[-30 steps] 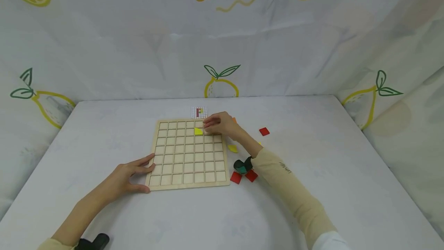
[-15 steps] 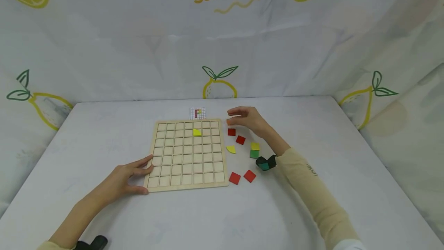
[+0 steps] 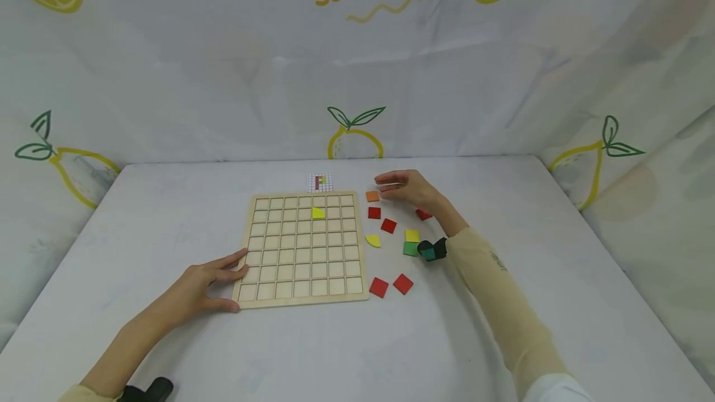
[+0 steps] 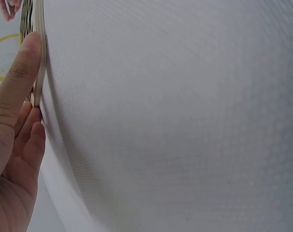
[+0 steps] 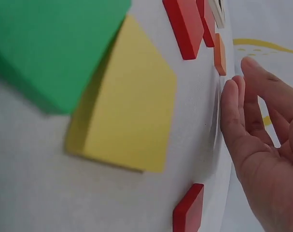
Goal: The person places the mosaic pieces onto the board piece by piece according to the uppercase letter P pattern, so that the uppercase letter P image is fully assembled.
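Observation:
In the head view, a wooden grid board (image 3: pixel 295 257) lies on the white table. My left hand (image 3: pixel 208 284) touches its left edge with straight fingers, the thumb at the near corner. The left wrist view shows the thumb (image 4: pixel 21 72) against the board's edge. One quarter-round yellow tile (image 3: pixel 318 213) sits in a cell of an upper row. Beyond the board's right side is my right hand (image 3: pixel 410 190), fingers extended, just right of an orange tile (image 3: pixel 372 196). Nothing shows between its fingers in the right wrist view, where the orange tile (image 5: pixel 220 55) appears past the fingertips.
Red tiles (image 3: pixel 374 213) lie right of the board, two of them near its front corner. A second quarter-round yellow tile (image 3: pixel 373 241), a yellow square (image 3: pixel 412 236) and a green square (image 3: pixel 410 249) are there too. A small pattern card (image 3: pixel 320 182) lies behind the board.
My right hand has left the board's upper right part and moved right, past the orange tile, which is now in full view. My left hand stays at the board's edge.

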`<action>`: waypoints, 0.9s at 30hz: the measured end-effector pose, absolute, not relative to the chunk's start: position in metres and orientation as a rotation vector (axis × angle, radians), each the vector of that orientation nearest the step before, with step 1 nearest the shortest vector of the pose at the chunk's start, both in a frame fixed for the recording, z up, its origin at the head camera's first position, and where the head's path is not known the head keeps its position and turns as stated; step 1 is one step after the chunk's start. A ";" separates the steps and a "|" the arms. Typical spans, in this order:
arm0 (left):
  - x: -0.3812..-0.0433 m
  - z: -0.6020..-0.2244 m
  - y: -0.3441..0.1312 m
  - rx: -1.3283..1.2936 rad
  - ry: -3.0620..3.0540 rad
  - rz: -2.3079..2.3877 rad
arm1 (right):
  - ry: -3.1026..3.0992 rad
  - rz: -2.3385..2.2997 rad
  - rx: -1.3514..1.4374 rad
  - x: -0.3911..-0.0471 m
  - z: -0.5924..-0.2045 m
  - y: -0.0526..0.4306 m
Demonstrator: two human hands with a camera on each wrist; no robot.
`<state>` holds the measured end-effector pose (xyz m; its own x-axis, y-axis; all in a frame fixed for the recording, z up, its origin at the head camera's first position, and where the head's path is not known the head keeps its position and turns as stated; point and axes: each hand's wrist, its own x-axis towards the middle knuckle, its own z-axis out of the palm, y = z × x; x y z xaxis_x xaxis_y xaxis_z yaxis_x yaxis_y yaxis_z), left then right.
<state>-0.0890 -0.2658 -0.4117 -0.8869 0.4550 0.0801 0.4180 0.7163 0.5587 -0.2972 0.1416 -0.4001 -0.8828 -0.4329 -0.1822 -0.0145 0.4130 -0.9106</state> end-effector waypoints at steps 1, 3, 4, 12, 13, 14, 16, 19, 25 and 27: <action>-0.089 -0.411 -0.266 0.727 2.857 0.901 | 2.275 -1.455 -0.387 -0.299 -0.400 0.142; -0.090 -0.411 -0.266 0.727 2.857 0.899 | 2.260 -1.435 -0.389 -0.302 -0.400 0.142; -0.090 -0.411 -0.266 0.729 2.859 0.895 | 2.256 -1.422 -0.389 -0.303 -0.400 0.142; -0.090 -0.410 -0.267 0.701 2.855 0.895 | 2.313 -1.306 -0.416 -0.312 -0.401 0.138; -0.090 -0.410 -0.267 0.693 2.853 0.893 | 2.314 -1.303 -0.414 -0.313 -0.400 0.137; -0.089 -0.410 -0.267 0.682 2.851 0.890 | 2.319 -1.295 -0.414 -0.313 -0.400 0.137; -0.089 -0.410 -0.267 0.664 2.845 0.890 | 2.332 -1.274 -0.417 -0.314 -0.398 0.135; -0.089 -0.409 -0.267 0.669 2.851 0.890 | 2.356 -1.236 -0.431 -0.314 -0.396 0.132; -0.089 -0.412 -0.267 0.714 2.854 0.899 | 2.411 -1.188 -0.496 -0.313 -0.394 0.129; -0.090 -0.412 -0.266 0.714 2.855 0.894 | 2.430 -1.173 -0.495 -0.312 -0.395 0.128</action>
